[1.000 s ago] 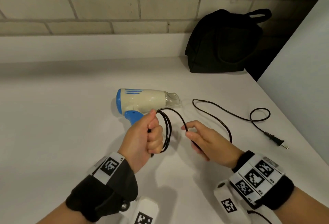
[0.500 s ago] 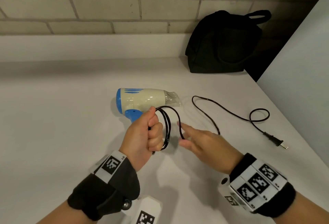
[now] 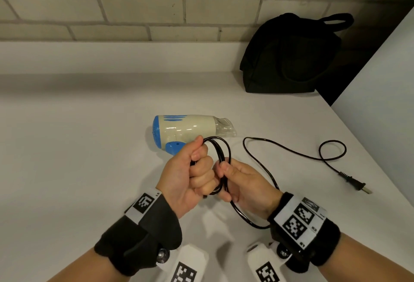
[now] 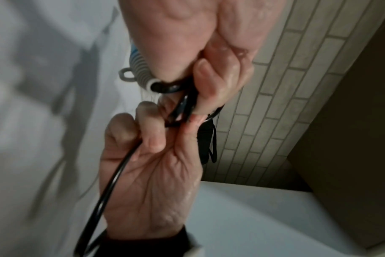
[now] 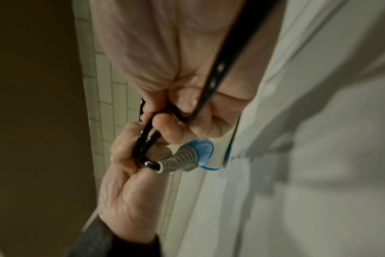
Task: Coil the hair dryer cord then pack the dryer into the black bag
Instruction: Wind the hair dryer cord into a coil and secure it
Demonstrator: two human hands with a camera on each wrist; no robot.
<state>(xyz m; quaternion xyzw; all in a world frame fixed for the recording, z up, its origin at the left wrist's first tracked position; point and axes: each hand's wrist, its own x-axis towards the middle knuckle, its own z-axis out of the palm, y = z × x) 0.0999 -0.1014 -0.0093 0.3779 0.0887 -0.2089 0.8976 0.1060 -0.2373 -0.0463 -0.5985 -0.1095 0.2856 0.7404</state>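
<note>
The cream and blue hair dryer [image 3: 186, 128] lies on its side on the white counter [image 3: 78, 158], nozzle to the right. My left hand [image 3: 192, 174] grips the dryer's blue handle [image 5: 200, 151] together with a few loops of black cord [image 3: 220, 158]. My right hand [image 3: 237, 183] pinches the cord against those loops, right beside the left fist. From there the cord [image 3: 291, 152] trails behind my right wrist and out to the plug [image 3: 356, 186] at the right. The black bag [image 3: 289, 57] stands at the back right against the wall.
A brick wall [image 3: 134, 8] with a white ledge runs along the back. The counter's right edge [image 3: 380, 165] runs diagonally, with a pale panel [image 3: 385, 91] beyond it. A dark gap lies right of the bag.
My right hand came in from the right with the cord and now pinches it against the loops in my left fist. The slack cord has been drawn closer.
</note>
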